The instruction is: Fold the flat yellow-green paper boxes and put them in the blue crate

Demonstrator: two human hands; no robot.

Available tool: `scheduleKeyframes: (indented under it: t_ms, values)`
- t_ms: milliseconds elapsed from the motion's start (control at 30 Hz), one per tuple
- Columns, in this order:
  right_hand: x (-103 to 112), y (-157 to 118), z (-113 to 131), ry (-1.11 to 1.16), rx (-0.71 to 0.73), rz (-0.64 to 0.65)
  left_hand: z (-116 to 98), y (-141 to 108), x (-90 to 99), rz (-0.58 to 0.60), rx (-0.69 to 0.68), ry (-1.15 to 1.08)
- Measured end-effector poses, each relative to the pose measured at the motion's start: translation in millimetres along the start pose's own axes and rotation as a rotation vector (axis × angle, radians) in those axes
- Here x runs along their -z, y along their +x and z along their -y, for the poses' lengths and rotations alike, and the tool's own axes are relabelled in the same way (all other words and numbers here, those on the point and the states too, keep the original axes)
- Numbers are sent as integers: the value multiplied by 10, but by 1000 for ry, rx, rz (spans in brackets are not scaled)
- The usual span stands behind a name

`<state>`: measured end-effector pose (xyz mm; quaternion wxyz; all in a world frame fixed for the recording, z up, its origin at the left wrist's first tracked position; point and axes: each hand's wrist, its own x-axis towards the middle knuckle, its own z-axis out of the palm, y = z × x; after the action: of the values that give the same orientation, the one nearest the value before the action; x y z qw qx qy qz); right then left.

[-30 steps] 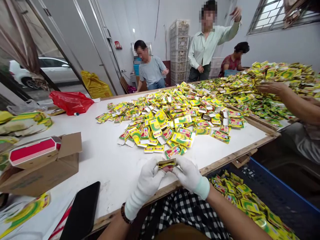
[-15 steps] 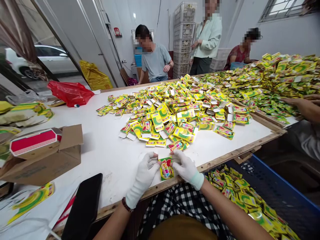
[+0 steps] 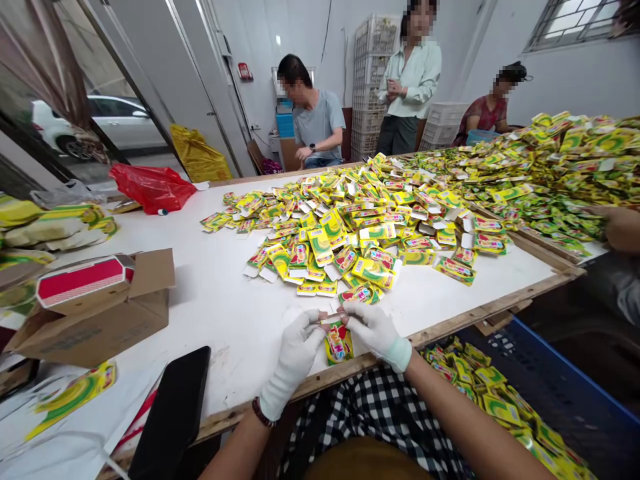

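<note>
A small yellow-and-green carton [image 3: 339, 345] (bright lettering on its front) is held near the table edge [image 3: 450, 326]

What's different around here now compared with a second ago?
The small box between the gloved left hand and right hand has tipped: its narrow end faced the camera before, now its printed front shows. Both hands stay on it. Across the table, the standing person has lowered a raised arm and brought both hands together. The phone, red bag and carton stayed put.

A black phone [image 3: 173, 410] lies near a cardboard box [image 3: 107, 333].
</note>
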<state>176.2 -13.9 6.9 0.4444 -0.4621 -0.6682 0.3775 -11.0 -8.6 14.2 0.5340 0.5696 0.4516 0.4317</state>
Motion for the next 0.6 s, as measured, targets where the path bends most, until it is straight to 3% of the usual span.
scheduleKeyframes:
  t_ms: [133, 267, 400, 467, 600]
  values:
    - [85, -19, 150, -139, 71, 55, -94, -68, 28, 72, -105, 191]
    - [116, 23, 231, -125, 26, 111, -236, -52, 51, 77, -29, 184]
    - [171, 64, 256, -145, 52, 139, -236, -47, 82, 86, -22, 206]
    - [228, 49, 263, -177, 139, 195, -188, -93, 117, 128, -107, 264]
    - [351, -78, 240, -206, 356, 324, -81, -228, 184, 246, -412, 441]
